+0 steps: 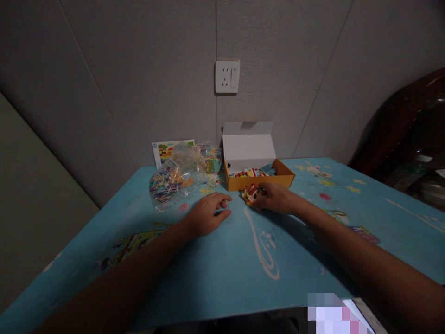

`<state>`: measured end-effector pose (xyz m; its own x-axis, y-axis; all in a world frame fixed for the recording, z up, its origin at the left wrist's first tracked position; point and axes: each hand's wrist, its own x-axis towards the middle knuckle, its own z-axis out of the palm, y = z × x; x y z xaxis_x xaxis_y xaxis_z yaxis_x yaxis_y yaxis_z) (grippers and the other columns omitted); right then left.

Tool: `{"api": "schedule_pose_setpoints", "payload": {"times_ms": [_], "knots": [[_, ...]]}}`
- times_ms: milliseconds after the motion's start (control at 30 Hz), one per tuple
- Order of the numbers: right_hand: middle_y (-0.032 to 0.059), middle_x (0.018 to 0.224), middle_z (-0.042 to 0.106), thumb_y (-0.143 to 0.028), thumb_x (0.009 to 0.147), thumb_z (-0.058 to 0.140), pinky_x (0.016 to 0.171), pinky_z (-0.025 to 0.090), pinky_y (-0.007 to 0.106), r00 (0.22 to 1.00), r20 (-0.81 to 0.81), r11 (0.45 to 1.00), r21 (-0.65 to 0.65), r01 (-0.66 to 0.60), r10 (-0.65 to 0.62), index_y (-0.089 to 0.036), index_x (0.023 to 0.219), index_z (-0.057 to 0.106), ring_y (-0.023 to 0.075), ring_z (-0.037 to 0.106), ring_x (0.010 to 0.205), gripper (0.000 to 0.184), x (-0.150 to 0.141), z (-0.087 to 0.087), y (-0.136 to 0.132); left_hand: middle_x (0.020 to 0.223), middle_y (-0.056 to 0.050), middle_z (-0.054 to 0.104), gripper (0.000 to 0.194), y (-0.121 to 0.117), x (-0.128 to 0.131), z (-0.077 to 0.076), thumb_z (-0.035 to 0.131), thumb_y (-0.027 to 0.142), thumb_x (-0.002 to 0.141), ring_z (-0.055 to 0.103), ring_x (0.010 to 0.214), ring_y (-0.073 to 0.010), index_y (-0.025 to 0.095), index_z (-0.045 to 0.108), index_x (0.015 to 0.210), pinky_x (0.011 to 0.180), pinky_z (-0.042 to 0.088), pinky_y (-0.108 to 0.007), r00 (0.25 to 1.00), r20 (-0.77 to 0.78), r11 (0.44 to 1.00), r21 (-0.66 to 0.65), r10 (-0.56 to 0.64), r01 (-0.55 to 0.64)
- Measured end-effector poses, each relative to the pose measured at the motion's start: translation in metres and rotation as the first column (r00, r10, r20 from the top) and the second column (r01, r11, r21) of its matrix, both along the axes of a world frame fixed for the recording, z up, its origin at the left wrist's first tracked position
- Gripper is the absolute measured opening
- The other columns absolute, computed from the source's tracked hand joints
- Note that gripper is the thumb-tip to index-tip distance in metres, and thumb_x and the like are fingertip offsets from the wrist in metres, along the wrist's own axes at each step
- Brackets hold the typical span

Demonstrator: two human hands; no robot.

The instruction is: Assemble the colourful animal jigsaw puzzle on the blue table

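Red-and-cream patterned piece [249, 193]: held at your right hand's [276, 198] fingertips, left of that palm, just on the near side of the orange box [236, 184]; long axis unclear. Your left hand [206, 215], farther left, half-curled, shows nothing held.

no legible text, small blue mark [155, 145] unreadable, on picture card [157, 157]

Dim, uneven light, soft arm shadows, darkened corners, pixelated patch at bottom right.
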<state>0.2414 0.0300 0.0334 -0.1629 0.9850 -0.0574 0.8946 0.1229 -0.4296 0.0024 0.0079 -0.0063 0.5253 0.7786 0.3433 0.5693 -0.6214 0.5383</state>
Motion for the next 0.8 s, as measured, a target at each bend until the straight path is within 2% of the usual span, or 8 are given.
{"api": "schedule_pose_setpoints", "payload": {"times_ms": [267, 433, 533, 633, 667, 733, 800], "knots": [[0.0, 0.062, 0.062, -0.025, 0.066, 0.064, 0.049, 0.034, 0.024, 0.992, -0.088, 0.989, -0.113, -0.096, 0.087, -0.017, 0.067, 0.061, 0.0145, 0.054, 0.057, 0.009, 0.002, 0.005, -0.003, 0.092, -0.005, 0.065, 0.028, 0.0, -0.001, 0.0, 0.06, 0.021, 0.083, 0.059, 0.081, -0.0168, 0.015, 0.063, 0.11, 0.081, 0.049, -0.031, 1.0, -0.014, 1.0, 0.009, -0.007, 0.007], [-0.0004, 0.064, 0.059, -0.026, 0.061, 0.069, 0.049, 0.034, 0.024, 0.987, -0.094, 0.989, -0.054, -0.137, 0.132, -0.016, 0.075, 0.059, 0.015, 0.053, 0.058, 0.019, 0.002, 0.003, -0.004, 0.094, -0.005, 0.066, 0.027, 0.001, -0.001, -0.001, 0.06, 0.021, 0.083, 0.059, 0.082, -0.0167, 0.016, 0.064, 0.109, 0.08, 0.048, -0.03, 1.0, -0.008, 1.0, 0.011, -0.006, 0.006], [0.0018, 0.075, 0.062, -0.027, 0.06, 0.072, 0.054, 0.039, 0.024, 0.951, -0.226, 0.977, 0.019, -0.212, 0.211, -0.015, 0.085, 0.06, 0.0159, 0.056, 0.064, 0.03, -0.001, -0.001, -0.005, 0.094, -0.006, 0.066, 0.027, 0.0, -0.001, 0.001, 0.06, 0.02, 0.083, 0.059, 0.083, -0.0171, 0.015, 0.065, 0.109, 0.08, 0.048, -0.03, 1.0, -0.012, 1.0, 0.004, -0.009, 0.009], [0.0023, 0.081, 0.063, -0.032, 0.065, 0.072, 0.061, 0.044, 0.025, 0.87, -0.398, 0.956, 0.148, -0.253, 0.292, -0.016, 0.094, 0.058, 0.0162, 0.057, 0.069, 0.036, 0.001, -0.001, -0.001, 0.095, -0.007, 0.066, 0.027, 0.0, -0.001, 0.001, 0.059, 0.02, 0.083, 0.059, 0.082, -0.0171, 0.014, 0.065, 0.109, 0.08, 0.048, -0.03, 1.0, -0.013, 1.0, -0.002, -0.015, 0.015], [0.0023, 0.082, 0.063, -0.036, 0.067, 0.07, 0.062, 0.045, 0.026, 0.846, -0.451, 0.955, 0.211, -0.207, 0.284, -0.017, 0.097, 0.058, 0.0164, 0.057, 0.069, 0.037, 0.004, -0.001, 0.002, 0.095, -0.007, 0.066, 0.028, 0.0, -0.001, 0.001, 0.059, 0.02, 0.083, 0.059, 0.082, -0.017, 0.013, 0.065, 0.109, 0.08, 0.048, -0.031, 1.0, -0.011, 1.0, -0.003, -0.016, 0.016], [0.0044, 0.088, 0.064, -0.041, 0.074, 0.066, 0.067, 0.046, 0.028, 0.826, -0.525, 0.928, 0.374, 0.004, 0.208, -0.017, 0.103, 0.056, 0.0175, 0.058, 0.073, 0.039, 0.015, 0.002, 0.012, 0.094, -0.007, 0.065, 0.028, 0.001, -0.001, 0.0, 0.06, 0.019, 0.083, 0.059, 0.082, -0.017, 0.013, 0.065, 0.109, 0.081, 0.048, -0.031, 1.0, -0.005, 1.0, -0.005, -0.019, 0.019], [0.0089, 0.1, 0.065, -0.043, 0.081, 0.059, 0.074, 0.047, 0.031, 0.848, -0.524, 0.813, 0.526, 0.25, 0.078, -0.017, 0.111, 0.055, 0.0203, 0.06, 0.083, 0.04, 0.03, 0.003, 0.023, 0.094, -0.007, 0.065, 0.027, 0.001, -0.001, 0.0, 0.06, 0.019, 0.083, 0.059, 0.082, -0.0171, 0.013, 0.065, 0.109, 0.081, 0.048, -0.031, 1.0, 0.0, 1.0, -0.006, -0.019, 0.019]]}}
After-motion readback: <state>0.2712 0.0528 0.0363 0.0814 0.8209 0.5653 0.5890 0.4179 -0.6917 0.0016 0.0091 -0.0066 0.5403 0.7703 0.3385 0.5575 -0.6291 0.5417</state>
